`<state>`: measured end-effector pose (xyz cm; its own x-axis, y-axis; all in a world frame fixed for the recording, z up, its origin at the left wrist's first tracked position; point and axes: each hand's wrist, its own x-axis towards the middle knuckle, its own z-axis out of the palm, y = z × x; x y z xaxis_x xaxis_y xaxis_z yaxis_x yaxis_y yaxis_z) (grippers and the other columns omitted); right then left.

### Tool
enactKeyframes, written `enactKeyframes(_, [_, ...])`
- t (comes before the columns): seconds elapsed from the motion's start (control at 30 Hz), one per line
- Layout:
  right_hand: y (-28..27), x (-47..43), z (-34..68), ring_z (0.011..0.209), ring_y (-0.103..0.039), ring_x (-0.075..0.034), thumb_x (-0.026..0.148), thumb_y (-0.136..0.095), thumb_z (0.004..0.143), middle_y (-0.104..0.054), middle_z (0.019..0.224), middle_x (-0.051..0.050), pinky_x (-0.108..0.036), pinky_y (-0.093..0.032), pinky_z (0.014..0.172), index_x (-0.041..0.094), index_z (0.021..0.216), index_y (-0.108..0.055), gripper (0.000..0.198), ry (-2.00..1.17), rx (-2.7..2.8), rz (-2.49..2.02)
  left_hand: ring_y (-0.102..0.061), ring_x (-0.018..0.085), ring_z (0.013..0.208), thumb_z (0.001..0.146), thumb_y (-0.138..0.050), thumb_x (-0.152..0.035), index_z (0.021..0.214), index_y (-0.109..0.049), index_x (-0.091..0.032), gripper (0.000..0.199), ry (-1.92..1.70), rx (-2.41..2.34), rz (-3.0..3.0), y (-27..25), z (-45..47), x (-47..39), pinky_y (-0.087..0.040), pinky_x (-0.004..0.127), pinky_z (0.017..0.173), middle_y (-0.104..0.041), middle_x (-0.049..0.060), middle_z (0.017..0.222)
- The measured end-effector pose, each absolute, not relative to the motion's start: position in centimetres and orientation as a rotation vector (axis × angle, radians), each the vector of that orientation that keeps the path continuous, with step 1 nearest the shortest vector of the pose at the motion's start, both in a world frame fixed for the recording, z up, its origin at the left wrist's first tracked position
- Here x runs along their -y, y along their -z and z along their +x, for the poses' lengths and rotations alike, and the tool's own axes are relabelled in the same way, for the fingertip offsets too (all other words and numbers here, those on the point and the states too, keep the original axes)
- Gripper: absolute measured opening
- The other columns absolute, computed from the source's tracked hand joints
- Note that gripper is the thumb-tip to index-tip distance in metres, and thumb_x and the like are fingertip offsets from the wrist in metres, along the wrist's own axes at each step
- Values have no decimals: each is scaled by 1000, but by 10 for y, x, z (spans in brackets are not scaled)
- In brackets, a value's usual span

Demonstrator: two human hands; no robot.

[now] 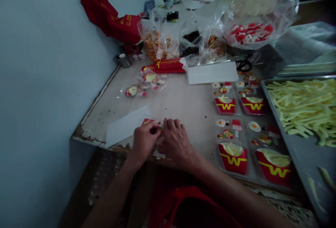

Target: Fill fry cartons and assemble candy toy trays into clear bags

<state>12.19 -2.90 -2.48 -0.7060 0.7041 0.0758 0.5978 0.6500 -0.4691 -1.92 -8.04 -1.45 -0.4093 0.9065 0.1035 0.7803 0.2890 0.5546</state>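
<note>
My left hand [144, 140] and my right hand [177, 140] meet close together near the table's front edge. Between and beneath them is a clear plastic pack, mostly covered; a red and yellow fries box [148, 120] shows beyond my left fingers. My left thumb and forefinger are pinched together on the pack's edge, by small coloured pieces. The fingers of my right hand are bent over its other side. Under my left hand lies a white sheet [123, 126]. To the right, several clear trays hold a red fries box [233, 159], a fried egg piece [221, 122] and other toy foods.
A metal tray [296, 158] of pale fry-shaped pieces [304, 105] stands at the right. Two small filled packs [132, 91] lie left of centre. Behind are stacked red cartons [165, 65], a white box [212, 73], scissors [244, 64] and bags of red-and-white pieces [249, 34].
</note>
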Motion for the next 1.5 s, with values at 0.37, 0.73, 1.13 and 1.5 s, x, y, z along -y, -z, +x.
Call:
enactKeyframes(0.37, [71, 22, 151, 40, -33, -4, 58, -80, 66, -56, 56, 4, -22, -15, 42, 15, 73, -61, 47, -2328, 1040, -1024, -66, 15, 64, 77, -64, -22, 75, -71, -20, 8, -910, -2278, 1349, 24, -23, 75, -50, 26, 66, -73, -1, 70])
enactKeyframes(0.73, [52, 5, 86, 40, -32, -6, 51, -80, 71, -48, 52, 8, -21, -23, 40, 19, 75, -60, 37, -2225, 1142, -795, -71, 16, 79, 91, -63, -28, 104, -73, -26, 16, -1240, -2173, 1518, 11, -9, 109, -57, 28, 77, -76, 2, 96])
enactKeyframes(1.13, [38, -120, -124, 44, -42, -4, 10, -57, 81, -44, 52, 10, -15, -30, 45, 21, 73, -41, 20, -2148, 938, -997, -63, 27, 107, 71, -84, -47, 109, -72, -18, 49, -464, -2485, 1682, 54, -187, 52, -47, 34, 93, -71, 12, 113])
enactKeyframes(1.5, [36, -41, 78, 70, -62, -11, 26, -72, 82, -68, 107, -3, -27, -50, 70, 22, 108, -69, 26, -1505, 1913, -890, -63, 19, 87, 77, -72, -45, 92, -72, -22, 28, -364, -2508, 1572, 58, -200, 17, -38, 25, 68, -71, 2, 99])
